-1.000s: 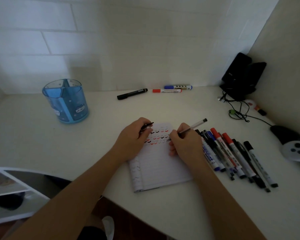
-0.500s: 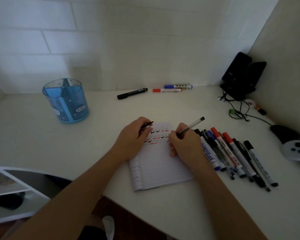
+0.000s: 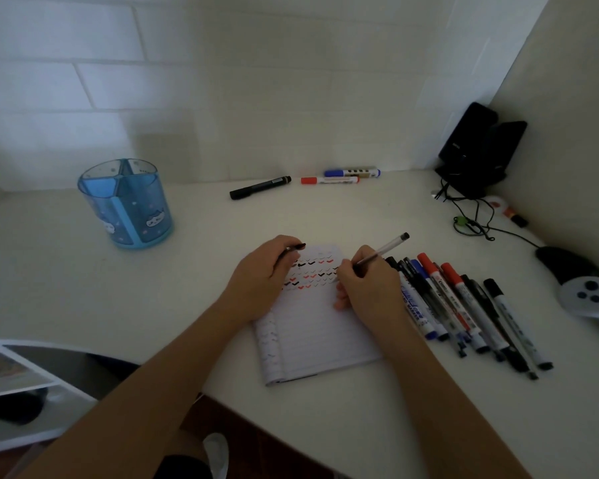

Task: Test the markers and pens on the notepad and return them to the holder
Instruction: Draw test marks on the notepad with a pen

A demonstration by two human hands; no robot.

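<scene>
A lined notepad [image 3: 320, 335] lies on the white desk, its top rows filled with red and black tick marks. My right hand [image 3: 370, 286] grips a clear pen [image 3: 386, 248] with its tip down on the pad's right edge. My left hand [image 3: 261, 276] rests on the pad's upper left corner and holds a small black pen cap [image 3: 296, 247]. A row of several markers and pens [image 3: 464, 305] lies just right of the pad. The blue divided holder [image 3: 127, 203] stands at the far left. Three markers, black [image 3: 260, 187], red [image 3: 329, 180] and blue [image 3: 351, 173], lie by the back wall.
Black speakers [image 3: 481, 150] with trailing cables [image 3: 471, 219] fill the back right corner. A dark mouse [image 3: 564, 262] and a grey controller [image 3: 590, 299] sit at the right edge. A white shelf unit [image 3: 18, 385] is low at the left.
My right hand has shifted slightly on the notepad with the pen, whose upper end has tipped a little higher. The left hand has stayed put.
</scene>
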